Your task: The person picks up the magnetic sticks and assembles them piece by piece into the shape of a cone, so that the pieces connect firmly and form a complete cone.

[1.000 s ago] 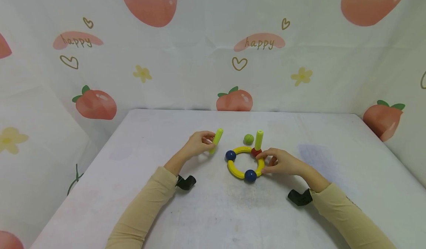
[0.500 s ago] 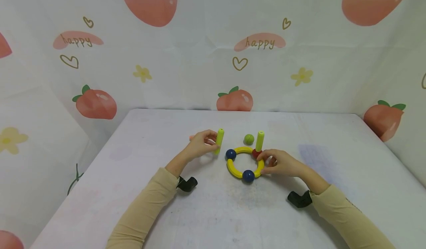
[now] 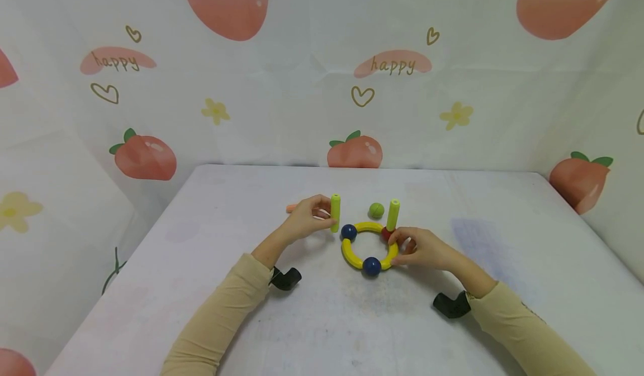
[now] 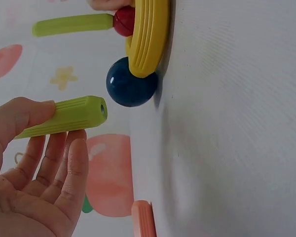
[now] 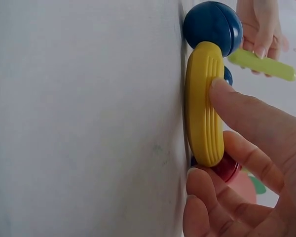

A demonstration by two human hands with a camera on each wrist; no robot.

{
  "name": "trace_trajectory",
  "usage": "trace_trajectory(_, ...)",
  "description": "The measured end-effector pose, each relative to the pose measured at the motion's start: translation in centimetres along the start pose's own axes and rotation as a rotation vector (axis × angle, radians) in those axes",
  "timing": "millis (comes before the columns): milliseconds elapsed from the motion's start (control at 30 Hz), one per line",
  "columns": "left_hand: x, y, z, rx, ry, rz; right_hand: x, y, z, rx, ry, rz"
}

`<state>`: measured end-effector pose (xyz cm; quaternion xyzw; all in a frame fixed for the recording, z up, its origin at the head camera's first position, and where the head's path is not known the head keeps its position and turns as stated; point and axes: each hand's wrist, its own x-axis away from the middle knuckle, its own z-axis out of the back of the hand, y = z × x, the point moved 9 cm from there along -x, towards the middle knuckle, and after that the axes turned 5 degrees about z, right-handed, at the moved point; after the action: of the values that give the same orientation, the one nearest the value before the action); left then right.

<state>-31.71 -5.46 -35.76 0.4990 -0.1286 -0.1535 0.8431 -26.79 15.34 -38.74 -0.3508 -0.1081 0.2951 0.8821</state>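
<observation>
My left hand [image 3: 304, 219] pinches a lime-green ribbed rod [image 3: 335, 214] between thumb and fingers. It stands upright just above the table, left of a ring of yellow curved bars and balls. In the left wrist view a hole shows in the rod's end [image 4: 103, 109], apart from the blue ball [image 4: 131, 81]. My right hand [image 3: 425, 247] grips the ring's right-hand yellow bar [image 5: 205, 103], thumb on its ribbed side. That bar lies between the front blue ball [image 3: 372, 266] and a red ball [image 3: 386, 233], partly hidden by fingers. A second green rod [image 3: 393, 215] rises from the red ball.
A loose green ball [image 3: 376, 210] lies behind the ring. An orange ribbed rod [image 3: 291, 208] lies behind my left hand, partly covered by it. Black wrist mounts [image 3: 287, 279] sit at both cuffs. A printed cloth hangs behind the table's far edge.
The rod in my left hand has moved slightly right and gone from tilted to upright. The ring has turned a little, its front blue ball shifting left. The orange rod has come into sight.
</observation>
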Motion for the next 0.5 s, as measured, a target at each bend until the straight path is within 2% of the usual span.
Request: trace_trajectory(500, -0.30, 0.97, -0.86, 0.036, -0.017, -0.033, 0.02, -0.75, -0.32, 0.006, 0.015, 0.020)
